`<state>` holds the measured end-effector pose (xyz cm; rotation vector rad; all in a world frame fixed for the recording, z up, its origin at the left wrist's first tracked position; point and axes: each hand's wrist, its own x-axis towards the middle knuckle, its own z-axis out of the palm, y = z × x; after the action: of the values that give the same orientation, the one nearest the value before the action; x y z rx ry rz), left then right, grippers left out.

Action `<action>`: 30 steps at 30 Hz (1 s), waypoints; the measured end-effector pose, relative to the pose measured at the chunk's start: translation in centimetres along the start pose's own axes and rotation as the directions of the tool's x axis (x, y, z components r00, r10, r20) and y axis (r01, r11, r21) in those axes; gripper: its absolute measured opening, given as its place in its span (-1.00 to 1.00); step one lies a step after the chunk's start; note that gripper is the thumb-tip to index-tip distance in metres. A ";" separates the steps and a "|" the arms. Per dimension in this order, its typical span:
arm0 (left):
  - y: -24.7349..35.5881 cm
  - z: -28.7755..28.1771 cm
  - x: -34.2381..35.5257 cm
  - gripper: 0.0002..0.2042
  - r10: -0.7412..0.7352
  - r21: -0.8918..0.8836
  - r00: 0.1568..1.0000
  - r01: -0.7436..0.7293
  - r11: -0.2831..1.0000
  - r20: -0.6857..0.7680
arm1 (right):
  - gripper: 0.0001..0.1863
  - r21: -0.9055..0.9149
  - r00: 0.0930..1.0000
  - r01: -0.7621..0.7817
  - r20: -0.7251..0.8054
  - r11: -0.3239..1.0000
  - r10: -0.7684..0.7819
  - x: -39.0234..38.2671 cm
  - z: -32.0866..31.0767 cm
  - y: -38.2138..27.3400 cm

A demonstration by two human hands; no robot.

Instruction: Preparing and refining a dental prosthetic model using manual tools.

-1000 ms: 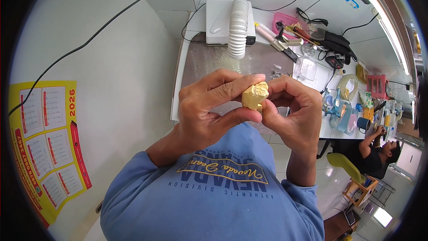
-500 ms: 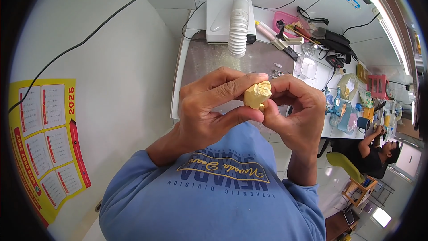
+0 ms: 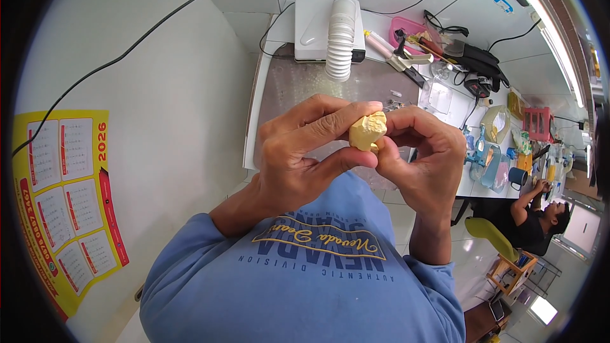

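Note:
My left hand (image 3: 305, 152) grips a small, irregular pale-yellow plaster-like piece (image 3: 365, 132), with fingers along its upper side and the thumb at its lower edge. My right hand (image 3: 422, 152) holds the same piece from the right, its fingers bent and thumb pressed near the lower right of it. The piece has a rough, ridged top; part of it is hidden by my fingers. Both hands are raised over a grey work mat (image 3: 292, 76) on the bench, close to my blue-clad chest.
A white unit (image 3: 308, 25) with a ribbed hose (image 3: 340, 38) stands behind my hands. To the right lie pink-handled tools (image 3: 387, 51), a pink tray (image 3: 406, 24), containers and cables. A co-worker (image 3: 530, 219) sits further along the bench. A yellow calendar (image 3: 70, 216) hangs on the left wall.
Both hands and the yellow piece have shifted slightly right and upward, and the piece appears turned a little. The grip is much the same.

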<state>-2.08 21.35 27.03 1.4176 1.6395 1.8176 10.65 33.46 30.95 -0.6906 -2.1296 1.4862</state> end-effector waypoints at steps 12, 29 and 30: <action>0.0 0.1 -0.2 -0.51 -0.013 -0.042 1.000 0.013 0.999 -0.015 | -0.88 0.096 1.000 -0.025 0.006 0.995 0.025 0.1 0.0 0.4; -1.0 0.0 0.0 -0.50 -0.209 -0.310 0.976 0.182 0.933 -0.058 | -0.79 0.161 0.997 -0.065 0.057 0.985 0.056 0.2 0.0 0.6; -1.0 -0.1 0.1 -0.47 -0.367 -0.473 0.930 0.320 0.821 -0.007 | -0.74 0.109 0.997 -0.013 0.074 0.994 0.005 0.2 -0.2 0.5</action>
<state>-2.61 21.64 26.20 0.7769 1.2697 1.9083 10.68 33.85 30.58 -0.6161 -2.0824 1.6433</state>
